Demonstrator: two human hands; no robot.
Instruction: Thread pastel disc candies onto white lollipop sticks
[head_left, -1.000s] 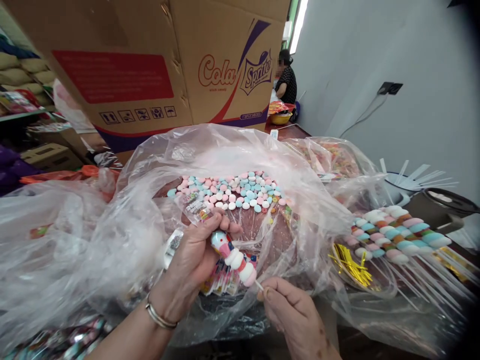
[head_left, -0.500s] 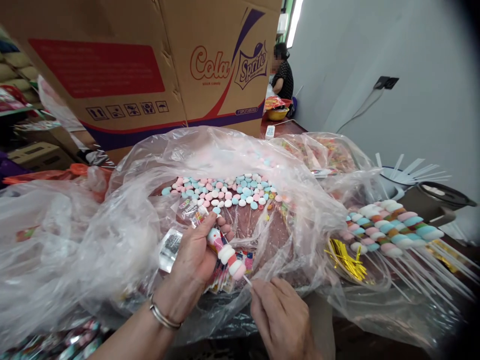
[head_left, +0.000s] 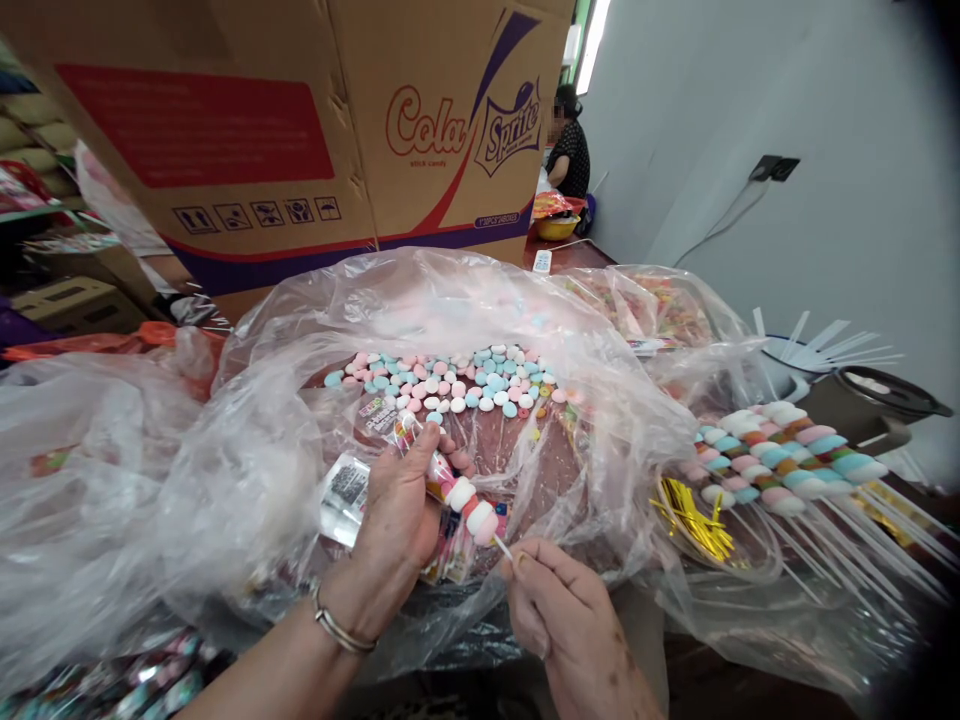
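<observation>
My left hand (head_left: 401,500), with a metal bangle at the wrist, is closed around a small printed plastic wrapper (head_left: 438,468). A candy skewer (head_left: 471,508) of white, pink and reddish pieces points out of the wrapper toward me. How far the skewer reaches into it is hidden by my fingers. Below and to the right, my right hand (head_left: 559,610) pinches the skewer's thin white stick. Loose pink, white and blue candies (head_left: 450,385) lie on the brown surface beyond my left hand. More printed wrappers (head_left: 457,555) lie under the skewer.
Crumpled clear plastic sheeting (head_left: 225,480) surrounds the work area. Finished-looking candy skewers (head_left: 784,455) are stacked at right, beside gold twist ties (head_left: 697,520). White sticks (head_left: 832,345) stand in a container behind. A large carton (head_left: 262,130) blocks the back; a person (head_left: 570,150) sits beyond.
Both hands and the skewer have shifted slightly right, with the skewer's candies a little higher in view. Both grips stay the same.
</observation>
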